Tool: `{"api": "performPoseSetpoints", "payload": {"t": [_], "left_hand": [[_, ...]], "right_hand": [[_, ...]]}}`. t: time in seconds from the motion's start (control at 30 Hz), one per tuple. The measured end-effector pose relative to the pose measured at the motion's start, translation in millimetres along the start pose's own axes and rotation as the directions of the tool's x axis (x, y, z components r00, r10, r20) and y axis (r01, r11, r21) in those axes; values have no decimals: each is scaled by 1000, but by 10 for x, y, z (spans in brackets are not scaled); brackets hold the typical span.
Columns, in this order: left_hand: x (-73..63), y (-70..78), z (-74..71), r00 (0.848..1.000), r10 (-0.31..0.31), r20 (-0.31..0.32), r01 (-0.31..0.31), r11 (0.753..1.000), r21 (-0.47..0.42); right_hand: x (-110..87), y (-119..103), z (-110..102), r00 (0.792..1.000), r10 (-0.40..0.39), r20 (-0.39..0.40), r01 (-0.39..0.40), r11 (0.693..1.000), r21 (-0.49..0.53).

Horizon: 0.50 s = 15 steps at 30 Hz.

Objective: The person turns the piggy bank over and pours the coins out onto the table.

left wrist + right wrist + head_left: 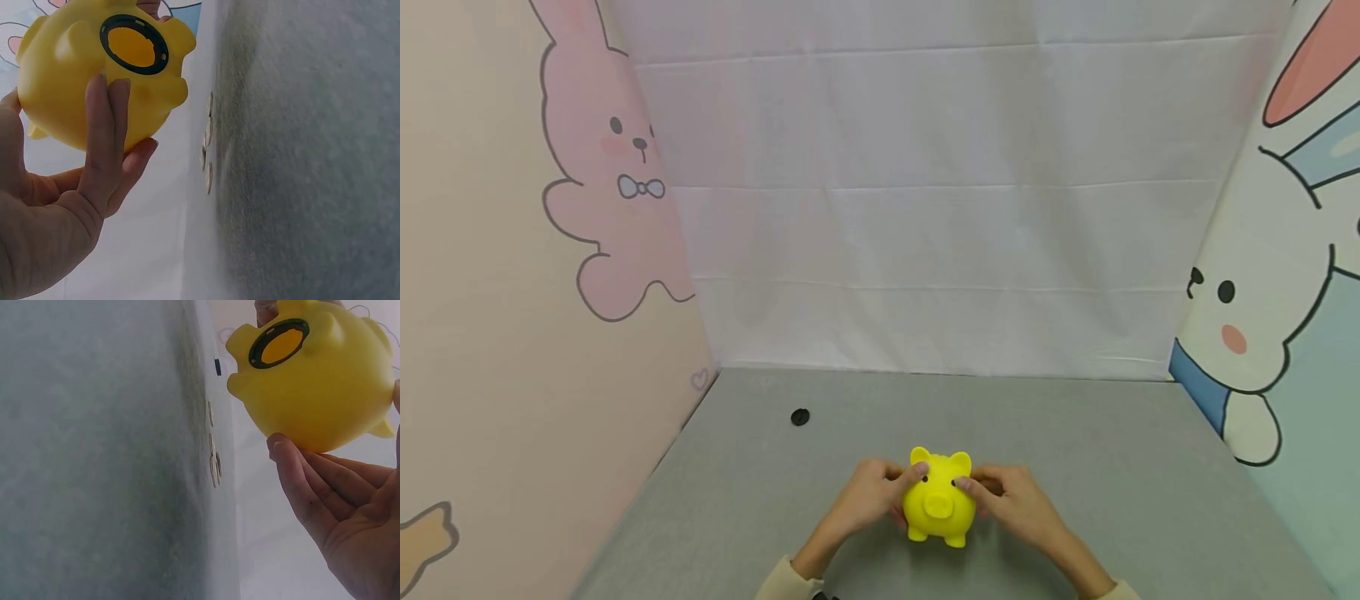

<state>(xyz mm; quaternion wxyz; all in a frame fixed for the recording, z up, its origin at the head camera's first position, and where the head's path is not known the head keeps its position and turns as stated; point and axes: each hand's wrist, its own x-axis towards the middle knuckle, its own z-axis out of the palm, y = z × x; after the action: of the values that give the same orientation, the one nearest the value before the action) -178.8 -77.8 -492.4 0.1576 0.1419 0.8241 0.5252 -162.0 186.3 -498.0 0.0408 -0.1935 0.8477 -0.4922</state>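
A yellow piggy bank [939, 510] is held up off the grey table, its snout toward the head camera. My left hand [868, 498] grips one side, with the thumb near an eye and the fingers spread along the body. My right hand [1022, 506] holds the opposite side in the same way. Both wrist views show its underside, where a dark ring [163, 52] surrounds an uncovered round hole. Several coins [214, 459] lie on the table past the bank; in the head view they are hidden. A small black round plug [800, 417] rests farther back at the left.
The grey table [1112, 467] ends at a white cloth backdrop [925, 208]. A side panel with a pink rabbit [602, 183] stands at the left, and one with a white rabbit [1247, 325] at the right.
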Motion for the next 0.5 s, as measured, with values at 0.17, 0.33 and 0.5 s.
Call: {"api": "performPoseSetpoints", "payload": {"t": [0.17, 0.33, 0.5], "left_hand": [[49, -9, -39, 1000, 3, 11, -3, 1000, 11], [91, -34, -104, 996, 30, 80, -31, 999, 16], [135, -47, -177, 990, 11, 140, 4, 994, -108]], "right_hand": [[52, 1, 2, 999, 34, 7, -34, 999, 26], [96, 11, -21, 998, 54, 15, -55, 996, 67], [124, 51, -52, 1000, 29, 11, -30, 995, 98]]}}
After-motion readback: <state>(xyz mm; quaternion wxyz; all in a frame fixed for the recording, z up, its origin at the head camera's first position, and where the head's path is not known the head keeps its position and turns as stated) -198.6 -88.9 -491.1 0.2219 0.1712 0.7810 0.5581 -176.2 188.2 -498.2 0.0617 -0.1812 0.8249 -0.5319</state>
